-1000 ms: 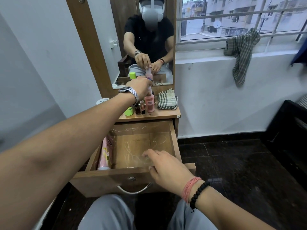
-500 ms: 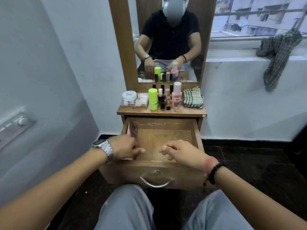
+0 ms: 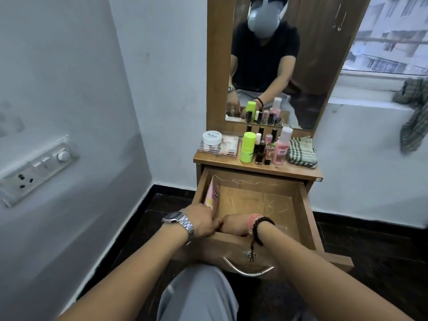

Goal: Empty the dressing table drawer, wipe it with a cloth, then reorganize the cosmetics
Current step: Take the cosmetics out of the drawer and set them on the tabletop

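Observation:
The wooden drawer (image 3: 303, 206) is pulled out, its scratched floor mostly bare. A pink packet (image 3: 212, 193) leans on edge against its left wall. My left hand (image 3: 201, 219), with a metal watch, is curled at the near end of that packet. My right hand (image 3: 234, 224), with a bead bracelet, presses against it at the drawer's front left corner; its fingers dip inside, hidden. On the table top stand a green bottle (image 3: 247, 147), a pink bottle (image 3: 282, 146), several small dark bottles (image 3: 261, 152), a white jar (image 3: 212, 137) on a palette (image 3: 229, 146), and a folded checked cloth (image 3: 301, 153).
The mirror (image 3: 273, 66) rises behind the table top. A switch panel (image 3: 34, 167) sits on the left wall. Another checked cloth (image 3: 414, 112) hangs from the window sill on the right. My knee (image 3: 199, 295) is just below the drawer handle (image 3: 247, 270). Dark floor surrounds the table.
My left hand came down from the pink bottle on the table top into the drawer's left side. My right hand slid left along the drawer front until both hands met.

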